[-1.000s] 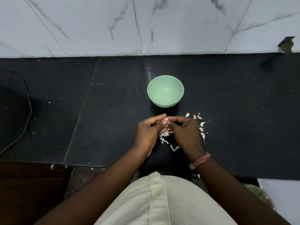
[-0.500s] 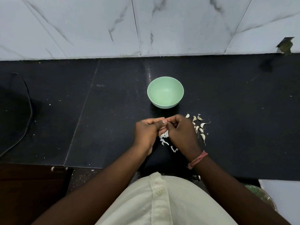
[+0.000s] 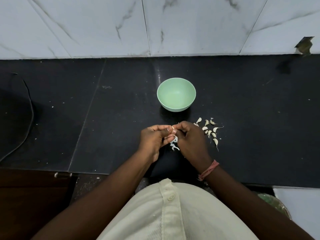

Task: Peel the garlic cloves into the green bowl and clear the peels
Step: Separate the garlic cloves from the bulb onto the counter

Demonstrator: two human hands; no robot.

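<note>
Both hands pinch one garlic clove [image 3: 173, 131] just near of the green bowl [image 3: 176, 94]: left hand [image 3: 154, 138] holding, right hand [image 3: 190, 138] picking skin. Peels [image 3: 174, 146] now dangle below, more than a second ago, so it's nearly bare. Fingers hide most of the clove; unpeeled cloves [image 3: 210, 131] wait right of the bowl, which looks empty, on the desk [image 3: 121, 118].

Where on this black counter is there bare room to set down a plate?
Free: the wide stretch left of the mint green bowl, and the far right beyond the unpeeled garlic cloves. Crowded: in front of the bowl, where both hands work over white peels.
</note>
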